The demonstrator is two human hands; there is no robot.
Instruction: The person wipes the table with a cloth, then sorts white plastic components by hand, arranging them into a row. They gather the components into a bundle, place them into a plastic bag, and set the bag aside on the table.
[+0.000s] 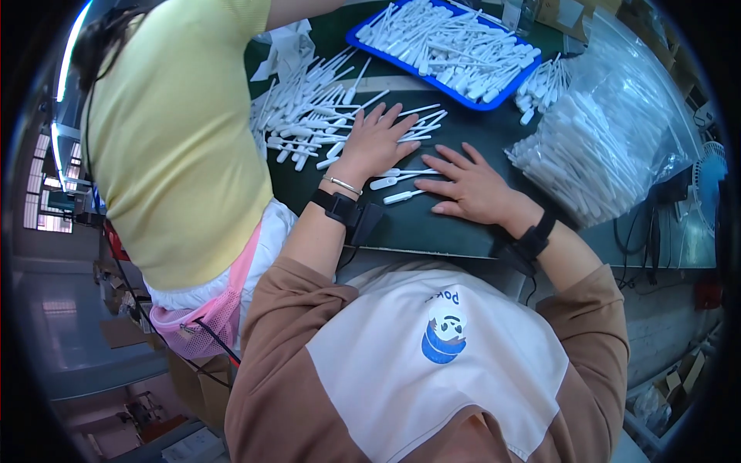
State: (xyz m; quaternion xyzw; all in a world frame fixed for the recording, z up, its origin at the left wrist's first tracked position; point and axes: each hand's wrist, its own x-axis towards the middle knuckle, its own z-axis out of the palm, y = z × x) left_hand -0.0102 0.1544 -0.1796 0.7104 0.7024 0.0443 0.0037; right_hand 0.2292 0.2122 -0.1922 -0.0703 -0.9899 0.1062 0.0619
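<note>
My left hand [373,143] lies palm down with fingers spread, at the right edge of a loose heap of white plastic droppers [301,116]. Some thin stems show around its fingertips; whatever is under the palm is hidden. To its right, my right hand [476,187] is also palm down and spread on the dark green tabletop [463,235]. Between the two hands lie a few separate droppers [399,197], their bulbs to the left and stems reaching toward my right fingers. Neither hand is closed around anything.
A blue tray [472,104] full of droppers stands at the back, with a small pile [544,85] beside it. At the right sits a large clear bag [594,147] of droppers. A person in a yellow top [181,147] stands close on my left. A fan [708,185] is far right.
</note>
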